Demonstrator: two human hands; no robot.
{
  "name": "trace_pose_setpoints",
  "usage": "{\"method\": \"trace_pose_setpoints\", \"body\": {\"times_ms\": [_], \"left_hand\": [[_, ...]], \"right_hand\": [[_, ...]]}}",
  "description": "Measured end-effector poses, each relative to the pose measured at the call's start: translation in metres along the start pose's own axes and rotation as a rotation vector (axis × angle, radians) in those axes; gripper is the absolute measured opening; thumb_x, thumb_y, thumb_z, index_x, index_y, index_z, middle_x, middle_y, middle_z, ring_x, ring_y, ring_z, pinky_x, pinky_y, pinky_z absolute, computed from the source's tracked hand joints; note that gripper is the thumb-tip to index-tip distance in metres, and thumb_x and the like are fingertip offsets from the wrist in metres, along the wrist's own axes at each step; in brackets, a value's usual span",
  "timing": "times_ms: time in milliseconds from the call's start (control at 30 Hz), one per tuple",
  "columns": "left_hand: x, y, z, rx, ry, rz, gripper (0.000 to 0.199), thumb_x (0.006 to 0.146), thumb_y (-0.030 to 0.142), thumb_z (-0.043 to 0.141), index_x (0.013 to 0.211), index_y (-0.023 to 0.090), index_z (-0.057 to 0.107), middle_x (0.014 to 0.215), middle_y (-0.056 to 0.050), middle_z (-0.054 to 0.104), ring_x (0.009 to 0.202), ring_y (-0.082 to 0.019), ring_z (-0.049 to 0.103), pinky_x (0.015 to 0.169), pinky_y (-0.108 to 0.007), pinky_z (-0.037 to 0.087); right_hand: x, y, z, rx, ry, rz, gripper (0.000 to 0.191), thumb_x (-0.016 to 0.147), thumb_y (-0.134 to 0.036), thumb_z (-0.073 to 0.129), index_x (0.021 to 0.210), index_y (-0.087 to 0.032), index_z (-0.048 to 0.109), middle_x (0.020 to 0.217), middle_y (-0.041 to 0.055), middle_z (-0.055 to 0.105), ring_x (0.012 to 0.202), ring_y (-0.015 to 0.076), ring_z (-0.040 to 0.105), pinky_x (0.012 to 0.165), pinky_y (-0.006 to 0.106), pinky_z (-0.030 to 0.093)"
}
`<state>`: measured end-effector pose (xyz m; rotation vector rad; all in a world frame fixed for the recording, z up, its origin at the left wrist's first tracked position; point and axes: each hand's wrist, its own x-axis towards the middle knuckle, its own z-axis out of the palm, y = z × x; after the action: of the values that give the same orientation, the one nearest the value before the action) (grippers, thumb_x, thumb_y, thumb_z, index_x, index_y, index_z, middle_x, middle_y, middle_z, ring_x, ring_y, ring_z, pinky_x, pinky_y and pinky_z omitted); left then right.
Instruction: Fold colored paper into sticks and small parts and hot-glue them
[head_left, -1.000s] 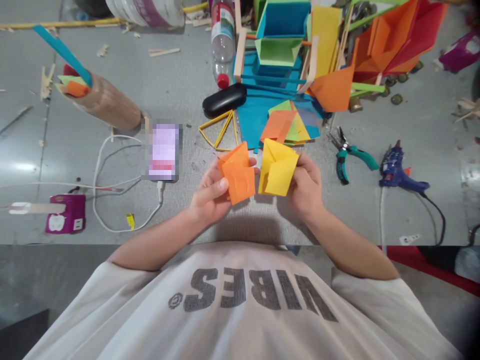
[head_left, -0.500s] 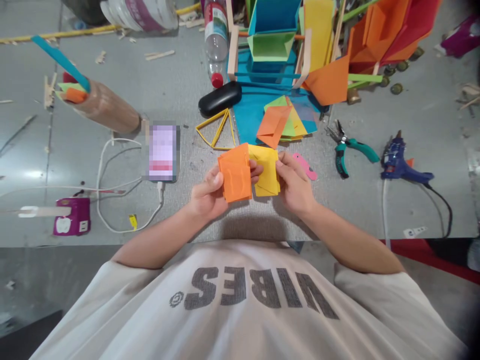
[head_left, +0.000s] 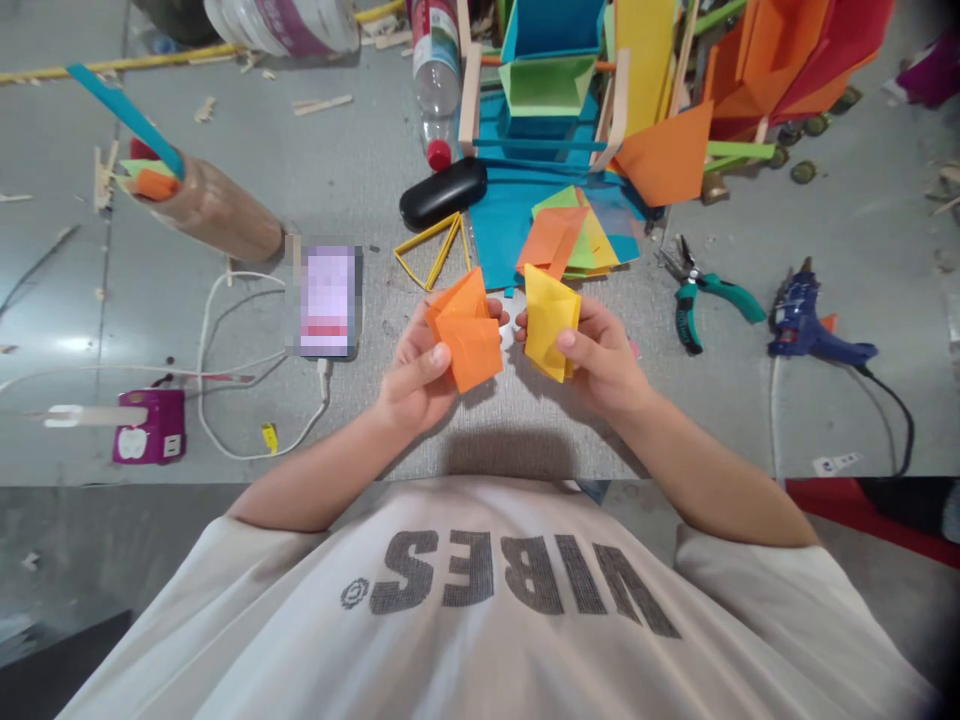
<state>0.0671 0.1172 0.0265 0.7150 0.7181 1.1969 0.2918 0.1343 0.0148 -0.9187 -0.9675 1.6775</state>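
My left hand point(head_left: 420, 370) holds folded orange paper pieces point(head_left: 471, 345), its thumb on their front. In my right hand point(head_left: 604, 355) is folded yellow paper point(head_left: 551, 322), gripped between thumb and fingers. A narrow gap separates the two colours. Just beyond, folded orange paper point(head_left: 551, 238) lies on green and yellow pieces, on a blue sheet point(head_left: 495, 235). A yellow triangular frame point(head_left: 435, 255) and a black case point(head_left: 444, 194) are beyond my left hand. A pink object behind my right hand is mostly hidden.
Pliers point(head_left: 694, 295) and a blue glue gun point(head_left: 806, 320) lie right. A phone point(head_left: 328, 300) with a white cable and a brown holder point(head_left: 225, 215) are left. A bottle point(head_left: 436, 90) and a paper structure point(head_left: 544, 90) stand at the back.
The orange and yellow papers, touching or overlapping before, have moved apart and are now tilted. My right hand has shifted right, covering most of the pink object. The orange pieces have fanned out.
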Motion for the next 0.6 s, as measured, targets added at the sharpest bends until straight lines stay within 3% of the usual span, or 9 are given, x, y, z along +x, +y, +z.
{"method": "trace_pose_setpoints", "body": {"times_ms": [133, 333, 600], "left_hand": [[-0.002, -0.004, -0.002, 0.088, -0.01, 0.152, 0.066, 0.076, 0.052, 0.104, 0.123, 0.031, 0.063, 0.135, -0.008, 0.078, 0.136, -0.031, 0.074, 0.11, -0.047, 0.062], [-0.011, -0.01, 0.003, 0.18, 0.008, 0.234, 0.068, 0.075, 0.05, 0.107, 0.12, 0.032, 0.059, 0.136, -0.008, 0.076, 0.141, -0.032, 0.071, 0.115, -0.05, 0.058], [-0.016, -0.018, 0.005, 0.218, -0.014, 0.315, 0.075, 0.072, 0.05, 0.109, 0.124, 0.034, 0.058, 0.14, -0.007, 0.075, 0.14, -0.032, 0.071, 0.123, -0.054, 0.052]], "right_hand": [[-0.008, 0.0, 0.005, -0.141, 0.051, -0.172, 0.052, 0.076, -0.059, 0.103, 0.092, -0.027, 0.065, 0.11, 0.0042, 0.081, 0.102, 0.0221, 0.079, 0.089, 0.04, 0.068], [-0.017, 0.008, 0.008, -0.353, 0.018, -0.524, 0.045, 0.076, -0.048, 0.105, 0.098, -0.031, 0.07, 0.121, 0.0067, 0.079, 0.116, 0.029, 0.076, 0.105, 0.052, 0.064], [-0.02, 0.023, 0.006, -0.485, 0.023, -0.65, 0.051, 0.07, -0.054, 0.107, 0.102, -0.034, 0.072, 0.123, 0.0068, 0.076, 0.112, 0.0326, 0.075, 0.1, 0.059, 0.065]]}}
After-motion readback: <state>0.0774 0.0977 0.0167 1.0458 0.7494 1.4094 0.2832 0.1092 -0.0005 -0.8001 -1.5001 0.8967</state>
